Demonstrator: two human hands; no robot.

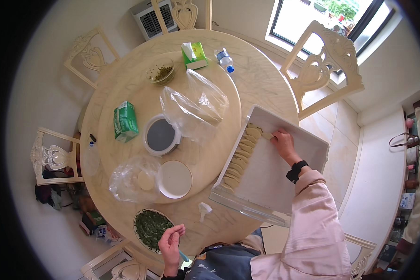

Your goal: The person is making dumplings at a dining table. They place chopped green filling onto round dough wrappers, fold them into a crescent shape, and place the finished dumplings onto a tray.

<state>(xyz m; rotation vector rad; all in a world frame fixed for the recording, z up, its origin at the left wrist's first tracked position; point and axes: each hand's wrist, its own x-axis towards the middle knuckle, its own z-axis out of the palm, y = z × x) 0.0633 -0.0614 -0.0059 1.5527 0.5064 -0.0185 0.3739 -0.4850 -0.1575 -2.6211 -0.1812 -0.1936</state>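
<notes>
In the white plastic drawer [266, 196] at the right, my right hand [284, 145] pinches a pale dumpling [267, 135] at the far end of a row of dumplings [242, 155]. The row lies along the drawer's left side. My left hand [171, 241] hangs over the right edge of a bowl of chopped green filling [150, 228], fingers curled and apart, with nothing seen in it. A teal handle [183, 256] shows beside that hand. Left of the drawer lie a white plate [175, 179] and a clear plastic bag with pale round wrappers [146, 180].
On the turntable stand a round tub with dark contents [160, 134], a green package [125, 121], a plastic bag [196, 108], a glass bowl [160, 72] and a tissue pack [194, 56]. A water bottle [224, 60] lies behind; crumpled tissue [204, 210] lies near the drawer. Carved chairs surround the table.
</notes>
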